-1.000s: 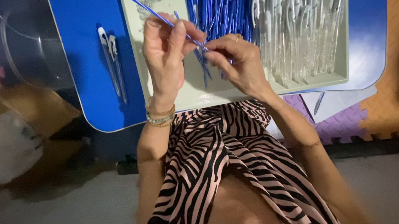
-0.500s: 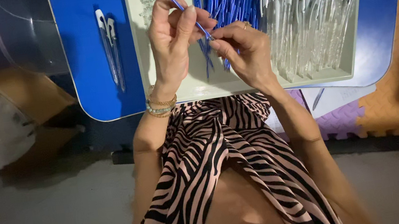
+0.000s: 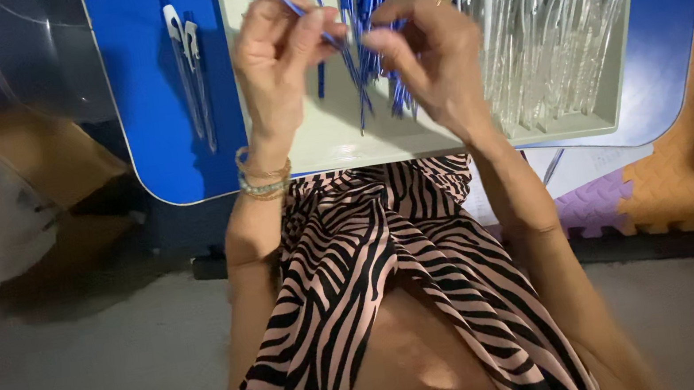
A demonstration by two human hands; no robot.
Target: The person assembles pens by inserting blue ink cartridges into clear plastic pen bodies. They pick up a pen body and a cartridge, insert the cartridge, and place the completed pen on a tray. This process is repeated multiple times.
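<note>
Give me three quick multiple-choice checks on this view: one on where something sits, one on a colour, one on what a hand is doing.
1. Where do the two finished pens lie?
A. on the blue table left of the tray
B. inside the tray
C. on the floor

2. What colour are the thin refills piled in the tray?
A. red
B. blue
C. green

3. The left hand is:
A. flat on the table
B. resting empty
C. pinching a thin blue refill

Answers: 1 A, they rest on bare blue surface; 2 B, the pile is blue; 3 C, its fingertips grip the refill.
</note>
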